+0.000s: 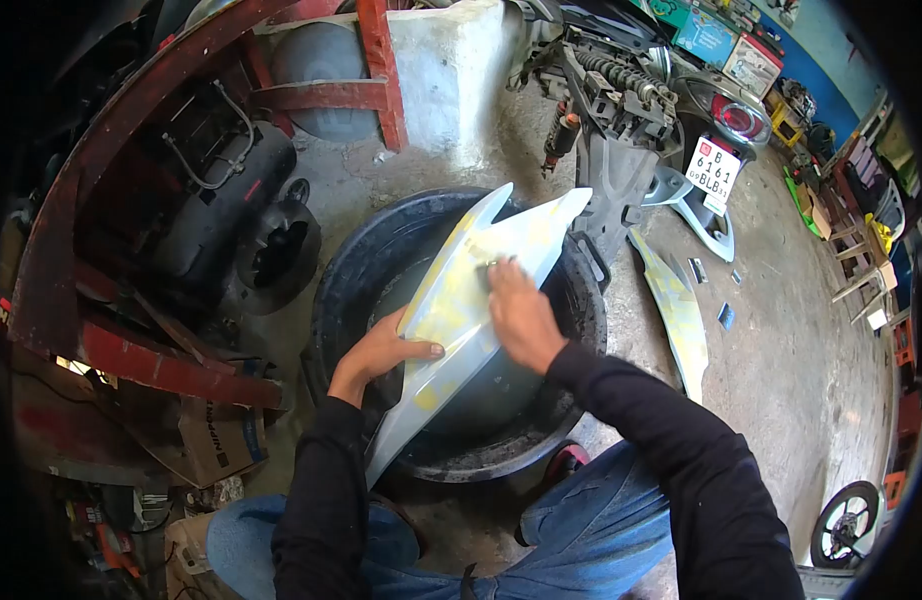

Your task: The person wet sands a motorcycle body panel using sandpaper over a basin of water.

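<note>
Timber painted red, a curved frame [161, 357], stands at the far left, with a dark tank [216, 205] just beyond it and a cardboard box [216, 440] near its lower end. Next comes the left hand [379, 352], its grip closed on the edge of a pale, yellow-patched panel [456, 300], thumb lying across the upper face. The panel slants over a black tub [501, 465] holding cloudy water [481, 415], its forked end pointing away from the person. The right hand [521, 312] rests with bent fingers against the panel's face; whether its grip holds anything underneath cannot be told. Farther right, a partly stripped motorcycle [621, 100] stands beyond the tub, and a second panel [676, 315], similarly patched, lies on the concrete floor [781, 330]. Small flat pieces [726, 316] lie just beside it; a spoked wheel [845, 525] shows at the lower right.
</note>
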The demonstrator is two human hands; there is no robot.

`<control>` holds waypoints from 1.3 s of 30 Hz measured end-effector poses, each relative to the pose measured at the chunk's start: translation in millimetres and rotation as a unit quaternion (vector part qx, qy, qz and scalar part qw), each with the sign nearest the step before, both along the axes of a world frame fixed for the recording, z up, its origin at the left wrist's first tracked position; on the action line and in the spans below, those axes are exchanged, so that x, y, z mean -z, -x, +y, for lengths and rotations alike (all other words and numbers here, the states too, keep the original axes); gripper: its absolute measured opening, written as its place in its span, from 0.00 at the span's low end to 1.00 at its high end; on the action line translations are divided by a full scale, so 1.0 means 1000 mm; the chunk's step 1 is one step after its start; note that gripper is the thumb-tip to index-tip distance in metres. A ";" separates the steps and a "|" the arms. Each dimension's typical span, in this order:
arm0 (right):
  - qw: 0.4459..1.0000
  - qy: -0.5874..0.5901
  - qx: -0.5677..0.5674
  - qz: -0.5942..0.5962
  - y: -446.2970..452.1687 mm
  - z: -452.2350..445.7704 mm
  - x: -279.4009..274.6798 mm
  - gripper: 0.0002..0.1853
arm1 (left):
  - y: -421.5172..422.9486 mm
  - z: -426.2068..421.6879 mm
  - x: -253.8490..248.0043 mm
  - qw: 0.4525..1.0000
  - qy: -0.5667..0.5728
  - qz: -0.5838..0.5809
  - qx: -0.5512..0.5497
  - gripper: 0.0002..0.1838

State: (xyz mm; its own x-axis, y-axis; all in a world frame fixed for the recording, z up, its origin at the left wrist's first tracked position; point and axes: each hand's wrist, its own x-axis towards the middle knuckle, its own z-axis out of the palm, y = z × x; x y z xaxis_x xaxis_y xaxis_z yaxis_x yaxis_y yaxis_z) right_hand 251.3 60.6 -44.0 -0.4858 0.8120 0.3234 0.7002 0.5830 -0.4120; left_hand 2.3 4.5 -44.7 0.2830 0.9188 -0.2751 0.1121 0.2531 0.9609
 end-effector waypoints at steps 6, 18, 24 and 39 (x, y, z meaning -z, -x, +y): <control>0.999 0.006 0.048 0.011 0.001 0.020 -0.004 0.22 | -0.001 0.002 -0.003 1.000 0.007 0.011 0.000 0.40; 0.997 0.057 -0.018 0.052 0.007 -0.019 -0.014 0.20 | 0.000 0.003 -0.002 1.000 -0.002 0.014 -0.006 0.41; 0.999 0.006 0.031 0.016 0.014 -0.014 -0.010 0.20 | -0.003 0.000 -0.003 1.000 0.007 0.004 -0.005 0.41; 0.993 -0.115 -0.024 -0.003 0.011 0.007 0.009 0.17 | -0.002 0.000 -0.004 1.000 0.008 0.009 0.000 0.42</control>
State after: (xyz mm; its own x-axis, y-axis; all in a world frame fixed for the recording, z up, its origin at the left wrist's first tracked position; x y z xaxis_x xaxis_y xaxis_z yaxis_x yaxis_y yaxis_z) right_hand 240.3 68.1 -52.7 -0.5239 0.6935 0.4946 0.6717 0.6934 -0.2607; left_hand 4.7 4.3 -41.1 0.2781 0.9139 -0.2957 0.1301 0.2692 0.9543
